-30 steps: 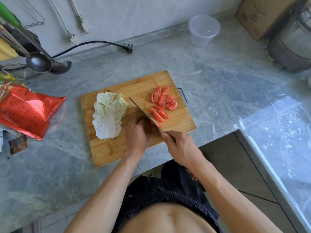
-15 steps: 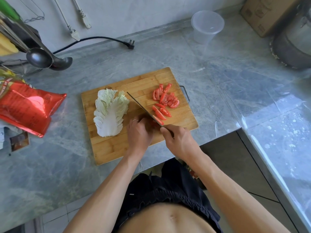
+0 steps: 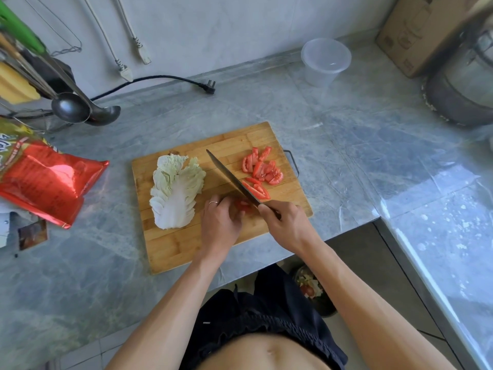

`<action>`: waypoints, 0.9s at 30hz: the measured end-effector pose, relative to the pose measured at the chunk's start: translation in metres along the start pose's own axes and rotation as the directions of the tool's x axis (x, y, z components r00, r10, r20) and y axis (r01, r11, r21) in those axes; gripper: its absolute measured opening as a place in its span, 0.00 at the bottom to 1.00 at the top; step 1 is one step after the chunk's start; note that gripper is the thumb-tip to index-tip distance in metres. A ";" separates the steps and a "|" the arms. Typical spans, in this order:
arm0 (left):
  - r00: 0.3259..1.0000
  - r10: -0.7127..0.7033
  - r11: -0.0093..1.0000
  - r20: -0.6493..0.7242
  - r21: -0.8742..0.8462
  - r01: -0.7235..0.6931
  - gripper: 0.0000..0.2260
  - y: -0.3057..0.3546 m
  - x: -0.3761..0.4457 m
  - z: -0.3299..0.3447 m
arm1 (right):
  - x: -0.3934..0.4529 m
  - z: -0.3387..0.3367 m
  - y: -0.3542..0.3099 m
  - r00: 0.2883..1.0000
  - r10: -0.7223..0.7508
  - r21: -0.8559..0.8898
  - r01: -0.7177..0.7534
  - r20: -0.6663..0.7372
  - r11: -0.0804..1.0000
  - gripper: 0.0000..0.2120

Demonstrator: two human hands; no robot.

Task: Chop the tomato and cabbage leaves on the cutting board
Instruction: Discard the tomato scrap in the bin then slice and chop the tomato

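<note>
While left hand (image 3: 221,222) pins last tomato piece (image 3: 243,205) on cutting board (image 3: 170,249), fingers curled clear of edge, right hand (image 3: 286,225) grips knife (image 3: 233,180). Cut slices (image 3: 262,169) pushed aside; cabbage leaves (image 3: 176,190) wait uncut at left.

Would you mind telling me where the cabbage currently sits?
The cabbage leaves lie on the cutting board's left half, left of the knife, untouched.

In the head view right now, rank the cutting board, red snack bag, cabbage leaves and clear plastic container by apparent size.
1. cutting board
2. red snack bag
3. cabbage leaves
4. clear plastic container, though it sits farther from the camera, so its true size is unsure.
</note>
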State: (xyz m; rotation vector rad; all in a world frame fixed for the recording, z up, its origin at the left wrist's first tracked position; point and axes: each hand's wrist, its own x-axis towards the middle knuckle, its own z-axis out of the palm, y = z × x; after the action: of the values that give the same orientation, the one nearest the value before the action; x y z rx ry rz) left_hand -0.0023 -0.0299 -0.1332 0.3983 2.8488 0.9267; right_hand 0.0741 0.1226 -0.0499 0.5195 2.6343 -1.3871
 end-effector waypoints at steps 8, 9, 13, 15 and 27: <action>0.997 -0.056 0.998 -0.058 -0.004 0.056 0.15 0.016 0.007 -0.002 | 0.010 -0.040 -0.012 1.000 -0.015 0.118 0.017 -0.015 0.993 0.18; 0.996 -0.077 0.997 -0.047 -0.004 0.077 0.16 0.019 0.010 -0.001 | 0.012 -0.045 -0.014 1.000 -0.011 0.150 0.014 -0.023 0.989 0.18; 0.993 -0.115 0.993 -0.029 0.027 0.116 0.17 0.028 0.025 -0.001 | 0.021 -0.065 -0.015 0.998 0.020 0.253 -0.006 -0.051 0.967 0.20; 0.992 -0.125 0.992 -0.031 0.022 0.126 0.17 0.030 0.033 -0.002 | 0.025 -0.074 -0.017 0.998 0.030 0.266 -0.012 -0.062 0.964 0.22; 0.836 -0.525 0.792 0.159 -0.270 0.548 0.18 0.045 0.049 -0.025 | 0.041 -0.090 -0.003 0.997 0.069 0.312 -0.057 -0.026 0.948 0.20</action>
State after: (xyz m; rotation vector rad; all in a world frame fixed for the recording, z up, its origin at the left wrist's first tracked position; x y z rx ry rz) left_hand -0.0445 0.0047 -0.0881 -0.3924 2.4553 1.1531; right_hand 0.0400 0.2045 -0.0067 0.6628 2.4102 -1.8004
